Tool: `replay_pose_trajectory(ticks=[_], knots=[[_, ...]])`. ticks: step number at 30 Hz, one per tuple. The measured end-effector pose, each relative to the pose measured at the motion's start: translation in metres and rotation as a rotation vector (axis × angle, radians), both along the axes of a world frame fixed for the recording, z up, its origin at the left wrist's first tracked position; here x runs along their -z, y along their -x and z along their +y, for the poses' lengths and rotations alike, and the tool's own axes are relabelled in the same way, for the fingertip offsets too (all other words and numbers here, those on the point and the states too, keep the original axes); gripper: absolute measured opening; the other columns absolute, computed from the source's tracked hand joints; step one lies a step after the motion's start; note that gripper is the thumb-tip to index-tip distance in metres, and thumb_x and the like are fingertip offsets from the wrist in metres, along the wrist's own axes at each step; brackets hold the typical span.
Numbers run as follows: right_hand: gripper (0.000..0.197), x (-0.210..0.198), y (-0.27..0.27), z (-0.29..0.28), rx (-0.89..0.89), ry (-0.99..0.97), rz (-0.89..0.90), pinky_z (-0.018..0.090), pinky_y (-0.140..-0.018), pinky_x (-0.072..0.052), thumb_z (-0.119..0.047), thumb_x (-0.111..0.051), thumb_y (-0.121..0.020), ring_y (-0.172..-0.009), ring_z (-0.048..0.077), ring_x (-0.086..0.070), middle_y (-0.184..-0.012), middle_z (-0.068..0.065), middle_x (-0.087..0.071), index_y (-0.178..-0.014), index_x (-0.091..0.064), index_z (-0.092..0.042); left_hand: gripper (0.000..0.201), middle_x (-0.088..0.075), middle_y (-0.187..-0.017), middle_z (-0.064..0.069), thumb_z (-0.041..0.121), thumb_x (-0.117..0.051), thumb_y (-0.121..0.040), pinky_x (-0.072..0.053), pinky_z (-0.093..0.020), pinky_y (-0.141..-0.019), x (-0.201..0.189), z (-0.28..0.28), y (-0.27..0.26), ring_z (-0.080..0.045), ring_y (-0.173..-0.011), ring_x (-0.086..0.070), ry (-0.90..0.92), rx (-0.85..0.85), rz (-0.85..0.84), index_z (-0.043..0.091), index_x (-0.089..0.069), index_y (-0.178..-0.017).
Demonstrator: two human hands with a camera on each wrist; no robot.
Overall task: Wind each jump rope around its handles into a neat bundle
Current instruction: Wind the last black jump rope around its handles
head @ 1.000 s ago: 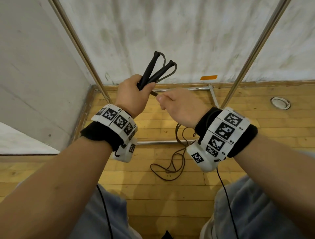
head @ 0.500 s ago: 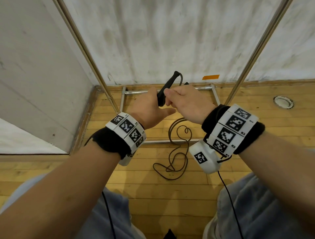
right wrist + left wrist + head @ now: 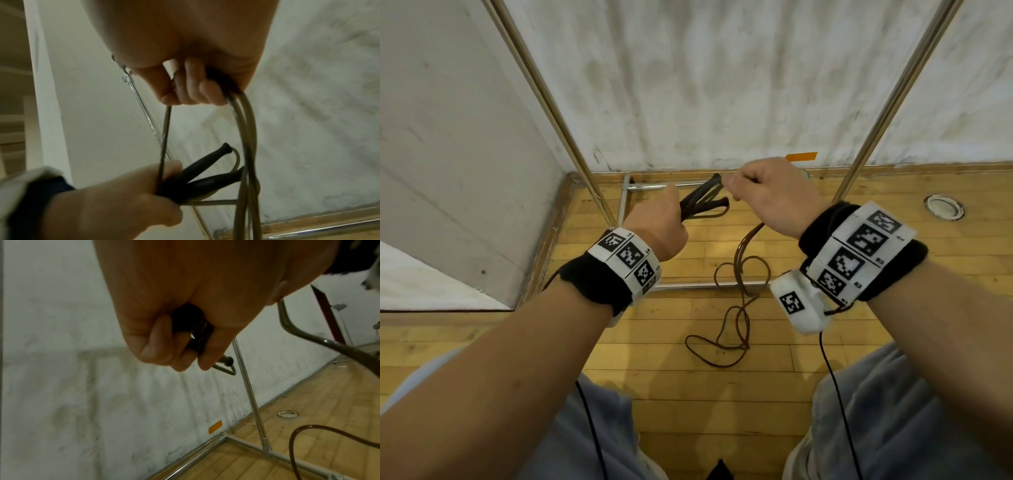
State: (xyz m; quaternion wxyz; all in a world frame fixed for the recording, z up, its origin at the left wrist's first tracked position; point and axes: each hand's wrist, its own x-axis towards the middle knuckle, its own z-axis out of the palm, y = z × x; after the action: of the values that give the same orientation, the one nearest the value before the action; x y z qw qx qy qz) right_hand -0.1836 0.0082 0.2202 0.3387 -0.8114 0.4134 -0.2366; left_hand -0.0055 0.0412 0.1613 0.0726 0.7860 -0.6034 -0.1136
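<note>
The left hand (image 3: pixel 659 222) grips both black handles (image 3: pixel 703 202) of the jump rope, its fingers (image 3: pixel 162 344) curled tight round them with the thumb pressed along the side. The handles point away from the fist toward 1 o'clock and splay slightly apart at their far ends. Just beside them, at 3 o'clock, the right hand (image 3: pixel 770 195) is closed on the brown cord (image 3: pixel 743 274); in the right wrist view its fingers (image 3: pixel 191 84) are curled together round several strands. One strand runs taut down to the left fist, and others hang as a long loop. From the right hand the cord drops toward 6 o'clock and lies in loose tangled coils on the wooden floor (image 3: pixel 825 342), between the person's knees and a metal frame (image 3: pixel 688 286).
</note>
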Motion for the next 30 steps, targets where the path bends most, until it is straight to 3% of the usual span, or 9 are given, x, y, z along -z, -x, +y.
replay_pose_trajectory(ticks=[2, 5, 9, 13, 17, 22, 24, 26, 30], knots=[[0.042, 0.005, 0.0, -0.008, 0.085, 0.015, 0.019, 0.008, -0.041, -0.03, -0.036, -0.044, -0.097, -0.035, -0.002, -0.039, -0.034, -0.01, -0.039, -0.075, -0.063, -0.006, 0.02, -0.048, -0.072, 0.001, 0.013, -0.05, -0.088, -0.03, -0.027, -0.046, 0.001, 0.004, 0.006, -0.015, -0.06, -0.046, -0.035, 0.064, -0.027, 0.02, -0.033, -0.096], [0.045, 0.011, 0.002, -0.021, 0.167, 0.049, 0.024, 0.007, -0.039, -0.029, -0.037, -0.045, -0.097, -0.032, -0.002, -0.038, -0.042, -0.009, -0.034, -0.078, -0.065, -0.001, 0.019, -0.052, -0.078, 0.001, 0.015, -0.049, -0.089, -0.039, -0.031, -0.055, -0.001, 0.009, 0.012, -0.017, -0.066, -0.051, -0.031, 0.194, -0.018, 0.023, -0.035, -0.099], [0.043, 0.011, 0.012, -0.036, 0.222, 0.032, 0.035, 0.009, -0.039, -0.028, -0.041, -0.049, -0.094, -0.033, -0.001, -0.038, -0.042, -0.008, -0.036, -0.074, -0.067, -0.009, 0.022, -0.047, -0.072, 0.007, 0.013, -0.052, -0.088, -0.029, -0.028, -0.05, -0.011, 0.016, 0.015, -0.017, -0.064, -0.048, 0.071, 0.365, 0.093, 0.025, -0.035, -0.094], [0.04, 0.008, 0.019, -0.042, 0.194, -0.078, 0.005, 0.021, -0.055, -0.036, -0.049, -0.053, -0.09, -0.049, 0.006, -0.043, -0.054, -0.003, -0.048, -0.062, -0.063, -0.023, 0.025, -0.048, -0.073, 0.01, 0.013, -0.056, -0.086, -0.032, -0.027, -0.053, -0.022, 0.021, 0.013, -0.018, -0.068, -0.049, 0.118, 0.392, 0.147, 0.028, -0.037, -0.092], [0.041, 0.004, 0.023, -0.042, 0.082, -0.25, -0.092, 0.022, -0.051, -0.032, -0.048, -0.055, -0.089, -0.043, 0.008, -0.033, -0.048, -0.008, -0.037, -0.058, -0.057, -0.021, 0.03, -0.054, -0.078, 0.006, 0.009, -0.058, -0.084, -0.038, -0.031, -0.062, -0.033, 0.027, 0.013, -0.02, -0.075, -0.052, 0.063, 0.42, 0.194, 0.032, -0.04, -0.091], [0.045, 0.01, 0.019, -0.042, 0.021, -0.372, -0.209, 0.015, -0.041, -0.031, -0.045, -0.052, -0.092, -0.039, 0.008, -0.032, -0.044, -0.01, -0.038, -0.054, -0.049, -0.022, 0.036, -0.049, -0.075, 0.012, 0.005, -0.064, -0.079, -0.033, -0.018, -0.057, -0.052, 0.034, 0.014, -0.002, -0.069, -0.049, 0.127, 0.387, 0.446, 0.033, -0.043, -0.082], [0.045, 0.016, 0.014, -0.041, 0.006, -0.46, -0.278, 0.017, -0.038, -0.031, -0.039, -0.052, -0.093, -0.037, 0.006, -0.033, -0.042, -0.012, -0.041, -0.05, -0.054, -0.023, 0.036, -0.046, -0.072, 0.009, 0.007, -0.066, -0.079, -0.029, -0.013, -0.049, -0.057, 0.035, 0.014, 0.001, -0.062, -0.047, 0.184, 0.319, 0.532, 0.032, -0.04, -0.079], [0.051, 0.023, 0.007, -0.039, -0.048, -0.554, -0.319, 0.018, -0.037, -0.025, -0.036, -0.049, -0.095, -0.038, 0.008, -0.029, -0.044, -0.012, -0.04, -0.045, -0.056, -0.026, 0.037, -0.045, -0.073, 0.006, 0.009, -0.067, -0.08, -0.031, -0.017, -0.051, -0.059, 0.035, 0.013, -0.004, -0.061, -0.043, 0.241, 0.221, 0.606, 0.029, -0.036, -0.079], [0.058, 0.031, -0.008, -0.029, -0.013, -0.645, -0.125, 0.016, -0.033, -0.021, -0.044, -0.042, -0.095, -0.037, 0.006, -0.025, -0.043, -0.013, -0.035, -0.04, -0.045, -0.026, 0.04, -0.048, -0.079, -0.002, 0.008, -0.068, -0.079, -0.037, -0.032, -0.058, -0.063, 0.03, 0.01, -0.016, -0.063, -0.044, 0.296, 0.108, 0.744, 0.026, -0.033, -0.082]])
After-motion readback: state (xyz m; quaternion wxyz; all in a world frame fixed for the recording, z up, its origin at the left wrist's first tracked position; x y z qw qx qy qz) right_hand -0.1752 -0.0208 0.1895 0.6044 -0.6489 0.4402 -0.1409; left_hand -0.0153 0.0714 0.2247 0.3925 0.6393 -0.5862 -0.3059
